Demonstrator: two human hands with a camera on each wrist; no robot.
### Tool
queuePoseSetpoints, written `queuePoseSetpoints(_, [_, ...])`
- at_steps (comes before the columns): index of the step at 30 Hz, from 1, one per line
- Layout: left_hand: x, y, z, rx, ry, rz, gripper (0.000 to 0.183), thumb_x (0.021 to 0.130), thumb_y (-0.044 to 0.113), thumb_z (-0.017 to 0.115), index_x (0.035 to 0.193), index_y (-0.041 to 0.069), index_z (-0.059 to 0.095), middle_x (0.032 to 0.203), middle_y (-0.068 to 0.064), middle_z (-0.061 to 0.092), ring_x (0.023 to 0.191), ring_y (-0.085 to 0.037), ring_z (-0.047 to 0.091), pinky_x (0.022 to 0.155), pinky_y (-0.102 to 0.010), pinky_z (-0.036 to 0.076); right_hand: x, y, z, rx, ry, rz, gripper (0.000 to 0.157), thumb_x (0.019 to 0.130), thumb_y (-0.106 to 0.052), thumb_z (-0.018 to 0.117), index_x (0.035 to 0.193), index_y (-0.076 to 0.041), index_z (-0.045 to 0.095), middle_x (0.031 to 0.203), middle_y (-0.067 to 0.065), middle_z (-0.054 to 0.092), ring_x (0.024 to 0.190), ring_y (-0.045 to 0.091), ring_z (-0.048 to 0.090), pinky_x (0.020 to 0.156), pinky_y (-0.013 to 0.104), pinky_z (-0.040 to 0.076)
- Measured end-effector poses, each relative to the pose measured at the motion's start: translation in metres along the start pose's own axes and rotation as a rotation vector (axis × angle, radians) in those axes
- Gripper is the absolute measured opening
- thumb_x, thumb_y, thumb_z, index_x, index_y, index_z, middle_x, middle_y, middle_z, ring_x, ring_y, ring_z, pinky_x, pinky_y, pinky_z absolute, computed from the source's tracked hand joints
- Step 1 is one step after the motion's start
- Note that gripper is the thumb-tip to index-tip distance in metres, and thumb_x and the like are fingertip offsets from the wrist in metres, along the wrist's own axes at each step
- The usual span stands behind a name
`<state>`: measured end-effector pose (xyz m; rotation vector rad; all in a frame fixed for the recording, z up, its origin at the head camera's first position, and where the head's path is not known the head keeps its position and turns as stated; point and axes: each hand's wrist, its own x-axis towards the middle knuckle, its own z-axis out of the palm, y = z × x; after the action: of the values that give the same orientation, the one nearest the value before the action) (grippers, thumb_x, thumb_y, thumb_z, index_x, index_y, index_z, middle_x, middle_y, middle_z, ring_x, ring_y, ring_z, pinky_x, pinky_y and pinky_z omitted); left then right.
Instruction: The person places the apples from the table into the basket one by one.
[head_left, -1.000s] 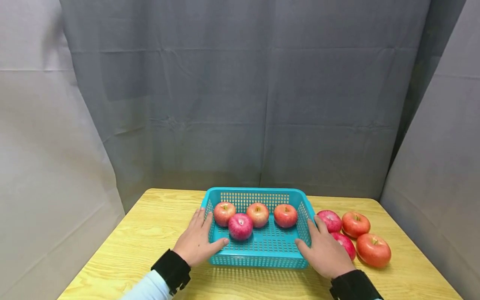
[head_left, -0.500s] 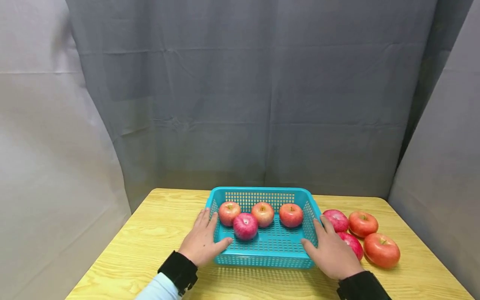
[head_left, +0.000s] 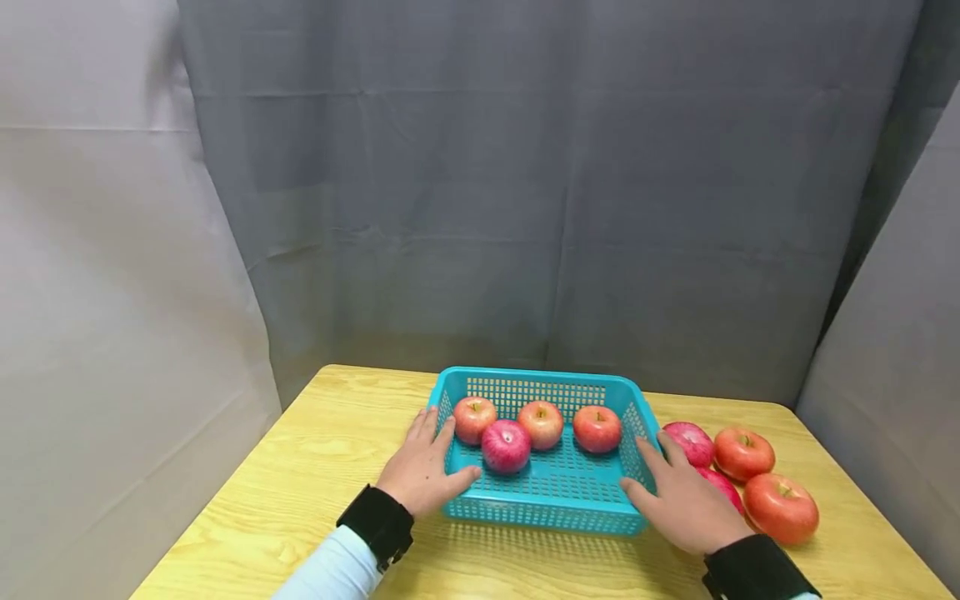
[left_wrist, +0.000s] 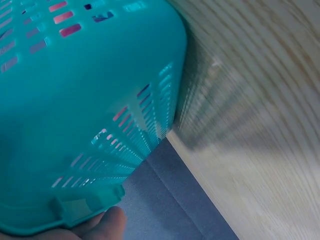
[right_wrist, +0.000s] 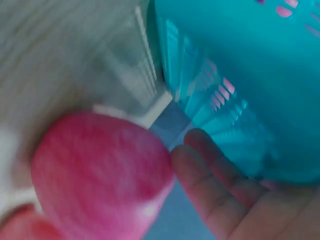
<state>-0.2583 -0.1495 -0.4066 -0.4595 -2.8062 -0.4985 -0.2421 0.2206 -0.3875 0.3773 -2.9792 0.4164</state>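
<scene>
A turquoise plastic basket [head_left: 555, 512] with slotted walls stands before me, several red apples [head_left: 597, 429] inside it. My left hand [head_left: 427, 471] holds its left side near the front corner, thumb over the front rim. In the left wrist view, fingers [left_wrist: 112, 222] reach beneath the rim. On the opposite side, my right hand [head_left: 686, 500] holds the right rim, its thumb at the front right corner. Two of its fingers [right_wrist: 210, 195] extend outside the wall in the right wrist view, beside a pink-red apple [right_wrist: 100, 175].
Several more apples [head_left: 782, 508] lie grouped on the wooden table [head_left: 300, 483], right of the basket and partly behind my right hand. Grey curtains [head_left: 450, 208] hang behind the table, with pale cloth [head_left: 112, 333] at the sides.
The whole scene has shifted right and tilted slightly as the head view turned. Both hands keep their places on the basket, and the apples have not visibly moved.
</scene>
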Motion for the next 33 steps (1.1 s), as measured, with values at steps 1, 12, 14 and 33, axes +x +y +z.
queuePoseSetpoints(1, [0.000,0.000,0.001,-0.001,-0.004,0.002,0.090,0.084,0.067,0.051,0.147,0.007,0.031,0.152,-0.021,0.019,0.137,-0.034,0.010,0.105,-0.049,0.034,-0.001,0.003,-0.002,-0.007,0.000,-0.014,0.088,0.087,-0.072,0.041,0.145,-0.006,0.035,0.146,0.027,0.024,0.118,0.045,0.040,0.080,0.063,0.048])
queuePoseSetpoints(12, [0.006,0.003,0.001,0.004,0.007,0.026,0.087,0.083,0.065,0.052,0.148,0.011,0.031,0.152,-0.022,0.019,0.137,-0.035,0.010,0.101,-0.050,0.039,-0.008,0.057,-0.033,-0.119,-0.009,0.051,0.062,0.092,-0.044,0.055,0.131,0.003,0.050,0.129,0.034,0.042,0.112,0.050,0.040,0.076,0.071,0.044])
queuePoseSetpoints(14, [0.006,0.002,0.000,0.016,0.007,0.022,0.086,0.083,0.066,0.052,0.148,0.012,0.031,0.152,-0.021,0.019,0.137,-0.034,0.010,0.100,-0.049,0.040,-0.007,0.064,-0.033,-0.142,-0.033,0.050,0.063,0.089,-0.044,0.058,0.129,0.005,0.050,0.128,0.035,0.042,0.111,0.050,0.041,0.076,0.071,0.044])
queuePoseSetpoints(33, [0.003,-0.003,0.004,-0.004,-0.024,0.000,0.086,0.083,0.072,0.045,0.148,0.017,0.032,0.153,-0.021,0.017,0.138,-0.034,0.008,0.096,-0.050,0.043,-0.005,0.078,-0.010,-0.192,-0.107,0.112,0.080,0.069,-0.054,0.074,0.126,-0.002,0.054,0.118,0.030,0.049,0.092,0.040,0.053,0.070,0.068,0.047])
